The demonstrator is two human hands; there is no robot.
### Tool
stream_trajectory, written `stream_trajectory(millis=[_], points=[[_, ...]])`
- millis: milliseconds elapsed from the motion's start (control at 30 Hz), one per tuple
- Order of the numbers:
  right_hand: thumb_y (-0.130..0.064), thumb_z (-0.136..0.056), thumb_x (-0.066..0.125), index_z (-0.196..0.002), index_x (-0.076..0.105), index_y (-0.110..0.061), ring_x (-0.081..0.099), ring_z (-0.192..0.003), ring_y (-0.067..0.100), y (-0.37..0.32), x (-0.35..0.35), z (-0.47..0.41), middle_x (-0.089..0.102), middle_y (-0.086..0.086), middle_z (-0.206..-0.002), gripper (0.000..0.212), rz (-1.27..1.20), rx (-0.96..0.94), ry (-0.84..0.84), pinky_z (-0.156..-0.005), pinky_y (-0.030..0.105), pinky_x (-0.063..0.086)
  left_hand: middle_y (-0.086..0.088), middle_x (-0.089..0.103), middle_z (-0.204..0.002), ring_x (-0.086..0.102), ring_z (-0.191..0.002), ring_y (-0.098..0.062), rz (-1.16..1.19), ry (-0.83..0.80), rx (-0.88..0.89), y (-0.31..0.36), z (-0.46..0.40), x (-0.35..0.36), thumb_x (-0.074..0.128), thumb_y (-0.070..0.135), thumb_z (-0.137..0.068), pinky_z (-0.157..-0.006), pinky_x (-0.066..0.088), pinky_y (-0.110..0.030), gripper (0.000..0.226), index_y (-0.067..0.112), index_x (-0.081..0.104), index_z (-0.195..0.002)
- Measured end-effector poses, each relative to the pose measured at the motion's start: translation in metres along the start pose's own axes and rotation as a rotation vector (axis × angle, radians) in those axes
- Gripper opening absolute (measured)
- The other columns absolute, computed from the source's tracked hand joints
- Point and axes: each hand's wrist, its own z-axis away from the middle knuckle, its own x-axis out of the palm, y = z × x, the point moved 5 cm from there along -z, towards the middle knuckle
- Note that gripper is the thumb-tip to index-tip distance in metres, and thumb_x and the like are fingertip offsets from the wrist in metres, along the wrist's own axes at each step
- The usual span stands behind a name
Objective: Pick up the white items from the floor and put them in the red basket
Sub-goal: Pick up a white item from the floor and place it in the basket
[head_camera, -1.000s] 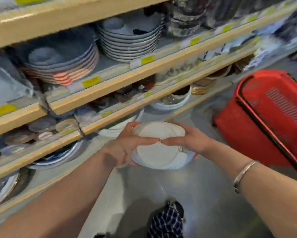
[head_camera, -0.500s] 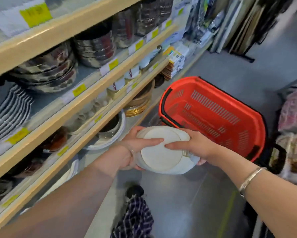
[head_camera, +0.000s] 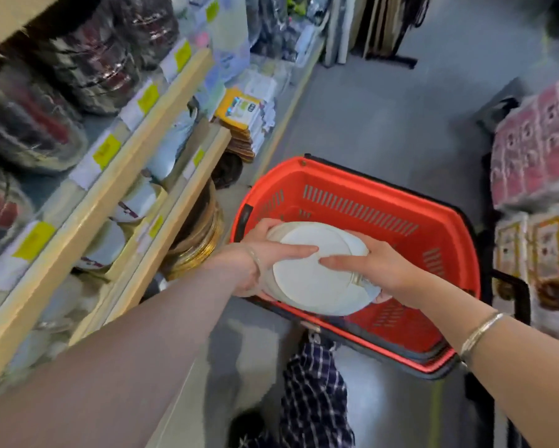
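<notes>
**White plates held over the near left corner of the red basket**

A stack of white plates (head_camera: 317, 270) is held by both hands above the red basket (head_camera: 352, 202), over its near left corner, and it is not yet set down. The picking up from the floor is therefore judged as done for this stack; the lowering into the basket and the release are left. The part of the basket bottom that is seen carries nothing, so this is probably the first load. Whether more white items lie on the floor (head_camera: 384, 101) cannot be told, because the floor in view shows none.

The stack is gripped at its left edge by the left hand (head_camera: 258, 257), with the thumb laid flat on the top plate and the fingers curled under the rim. The right hand (head_camera: 381, 270) grips the right edge in the same way, thumb on top, fingers below.

The plates are round, plain and matt white, tilted a little toward the person. Several rims are seen at the far edge, slightly shifted against each other. Something clear, perhaps a wrapping, is seen at the right edge, under the right hand.
</notes>
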Motion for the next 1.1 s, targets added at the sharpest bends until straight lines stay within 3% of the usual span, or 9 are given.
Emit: stream_trajectory(millis=[133,267,367,467,533,700,867,967,1100], points=[[-0.035,-0.075,0.076,-0.128,0.054,-0.035,0.056,-0.078,0.005,0.023,-0.031,-0.073,0.063,-0.004,-0.117,0.057,-0.047,0.022,0.020,-0.035,0.005,0.035,0.009,0.054,-0.101,0.055,-0.078,-0.016,-0.031,-0.038,-0.042,0.018,-0.081,0.020,0.083,0.023,-0.067,-0.056,0.056,-0.037,0.058,0.034,0.051,-0.114],[-0.033,-0.073,0.079,-0.127,0.056,-0.034,0.062,-0.091,0.012,0.066,-0.041,-0.149,0.064,-0.005,-0.118,0.059,-0.094,0.068,0.031,-0.050,0.012,0.046,0.004,0.049,-0.112,0.053,-0.096,-0.028,-0.085,-0.062,-0.117,0.007,-0.163,0.035,0.082,0.026,-0.067,-0.068,0.056,-0.055,0.063,0.036,0.048,-0.119],[-0.033,-0.075,0.078,-0.126,0.056,-0.032,0.058,-0.068,0.003,0.096,-0.036,-0.191,0.063,-0.004,-0.101,0.055,-0.074,0.131,0.009,-0.033,0.006,0.035,0.004,0.053,-0.118,0.054,-0.089,-0.020,-0.100,-0.048,-0.129,-0.014,-0.217,0.039,0.083,0.025,-0.066,-0.071,0.056,-0.052,0.061,0.033,0.050,-0.117],[-0.023,-0.078,0.077,-0.119,0.062,-0.024,0.053,-0.041,-0.009,0.132,-0.030,-0.235,0.061,-0.009,-0.078,0.044,-0.123,0.147,0.012,-0.032,0.004,0.031,0.011,0.054,-0.100,0.054,-0.079,-0.014,-0.097,-0.048,-0.156,-0.036,-0.271,0.043,0.084,0.024,-0.065,-0.069,0.056,-0.054,0.058,0.033,0.052,-0.113],[-0.023,-0.075,0.079,-0.116,0.064,-0.023,0.051,-0.038,-0.012,0.155,-0.026,-0.259,0.062,-0.009,-0.078,0.044,-0.168,0.171,0.028,-0.033,0.004,0.033,0.011,0.053,-0.096,0.053,-0.079,-0.012,-0.119,-0.052,-0.155,-0.047,-0.300,0.046,0.083,0.022,-0.066,-0.066,0.056,-0.042,0.061,0.030,0.052,-0.118],[-0.030,-0.064,0.083,-0.110,0.065,-0.029,0.055,-0.043,-0.011,0.203,-0.020,-0.315,0.064,-0.010,-0.079,0.050,-0.227,0.185,0.048,-0.036,0.006,0.037,0.012,0.047,-0.102,0.055,-0.096,-0.027,-0.153,-0.083,-0.235,-0.072,-0.365,0.057,0.084,0.025,-0.064,-0.071,0.053,-0.061,0.067,0.037,0.047,-0.118],[-0.015,-0.073,0.079,-0.097,0.068,-0.027,0.061,-0.051,-0.008,0.238,-0.015,-0.369,0.069,-0.015,-0.070,0.030,-0.284,0.163,0.066,-0.041,0.010,0.043,0.017,0.045,-0.089,0.051,-0.082,-0.017,-0.168,-0.037,-0.170,-0.091,-0.426,0.060,0.083,0.024,-0.066,-0.064,0.055,-0.036,0.069,0.032,0.048,-0.124],[-0.017,-0.074,0.079,-0.084,0.063,-0.033,0.062,-0.054,-0.009,0.248,-0.013,-0.399,0.067,-0.018,-0.067,0.025,-0.255,0.129,0.047,-0.048,0.009,0.045,0.011,0.051,-0.105,0.052,-0.082,-0.013,-0.111,-0.010,-0.154,-0.105,-0.451,0.060,0.081,0.021,-0.069,-0.051,0.049,-0.025,0.068,0.032,0.046,-0.126],[-0.021,-0.071,0.082,-0.102,0.067,-0.029,0.067,-0.088,0.010,0.260,-0.005,-0.431,0.070,-0.012,-0.092,0.035,-0.261,0.121,0.030,-0.075,0.023,0.053,0.011,0.056,-0.114,0.058,-0.088,-0.016,-0.116,0.075,-0.115,-0.118,-0.476,0.054,0.084,0.027,-0.064,-0.072,0.055,-0.039,0.067,0.038,0.047,-0.119]])
